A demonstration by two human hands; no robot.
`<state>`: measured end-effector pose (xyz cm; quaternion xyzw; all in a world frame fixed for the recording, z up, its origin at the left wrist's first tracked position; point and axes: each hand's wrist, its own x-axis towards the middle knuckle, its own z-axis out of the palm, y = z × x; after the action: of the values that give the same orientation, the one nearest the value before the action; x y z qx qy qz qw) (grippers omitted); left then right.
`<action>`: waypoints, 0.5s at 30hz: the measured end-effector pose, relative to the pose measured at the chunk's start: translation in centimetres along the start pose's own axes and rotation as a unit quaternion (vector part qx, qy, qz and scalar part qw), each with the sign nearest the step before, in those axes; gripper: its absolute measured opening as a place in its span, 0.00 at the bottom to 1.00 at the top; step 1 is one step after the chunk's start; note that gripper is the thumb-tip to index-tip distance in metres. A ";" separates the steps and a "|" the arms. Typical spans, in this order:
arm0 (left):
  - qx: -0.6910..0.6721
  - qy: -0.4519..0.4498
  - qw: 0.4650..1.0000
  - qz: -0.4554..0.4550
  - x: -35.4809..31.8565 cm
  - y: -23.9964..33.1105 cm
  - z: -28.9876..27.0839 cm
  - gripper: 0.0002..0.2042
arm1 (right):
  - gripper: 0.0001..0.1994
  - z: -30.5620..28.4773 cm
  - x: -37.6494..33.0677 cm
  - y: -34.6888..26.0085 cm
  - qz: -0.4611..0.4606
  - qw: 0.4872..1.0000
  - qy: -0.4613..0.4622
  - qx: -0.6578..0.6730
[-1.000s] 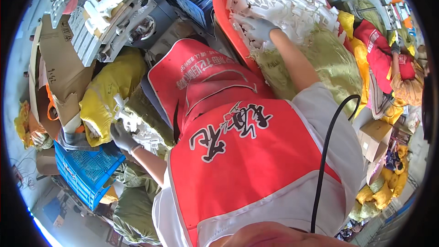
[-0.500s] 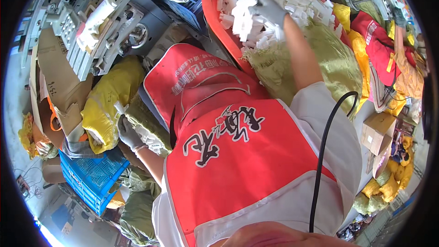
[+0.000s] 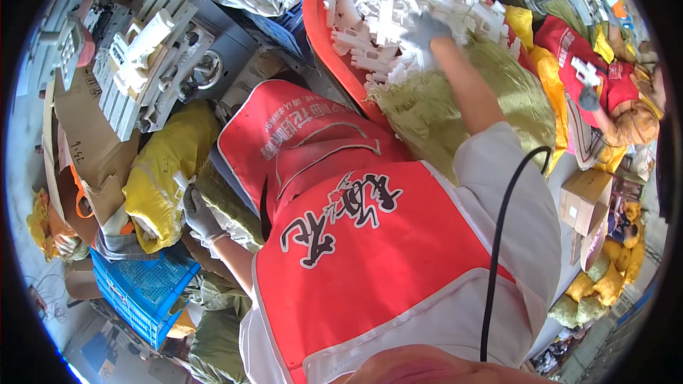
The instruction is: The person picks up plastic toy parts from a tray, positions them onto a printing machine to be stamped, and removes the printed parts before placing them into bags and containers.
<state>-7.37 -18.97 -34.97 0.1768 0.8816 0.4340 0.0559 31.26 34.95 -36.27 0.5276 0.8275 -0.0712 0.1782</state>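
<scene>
At the top of the view, the gloved right hand (image 3: 427, 32) lies palm-down with its fingers spread and buried among white plastic parts (image 3: 388, 11); whether they grip a piece I cannot tell. Those parts are small, blocky, angular mouldings, heaped every way with no shared direction, and they fill a red tub (image 3: 320, 35) that is tilted toward the person. Just below the tub a pale green woven sack (image 3: 427, 110) lies under the forearm. Down at the lower left, the gloved left hand (image 3: 199, 213) is closed around one small white piece (image 3: 181, 183), which sticks up out of the fist. Beside it sit a yellow sack (image 3: 167, 163) and a blue crate (image 3: 146, 288).
</scene>
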 end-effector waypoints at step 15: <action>0.020 0.093 0.969 0.227 5.2 15.8 0.2 0.08 | 0.30 4.0 0.4 -9.1 -0.027 0.981 0.162 -0.100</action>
<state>-7.94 -8.07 -22.39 0.3327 0.8279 0.4325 -0.1295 23.83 30.12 -40.72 0.4890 0.8623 0.0938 0.0919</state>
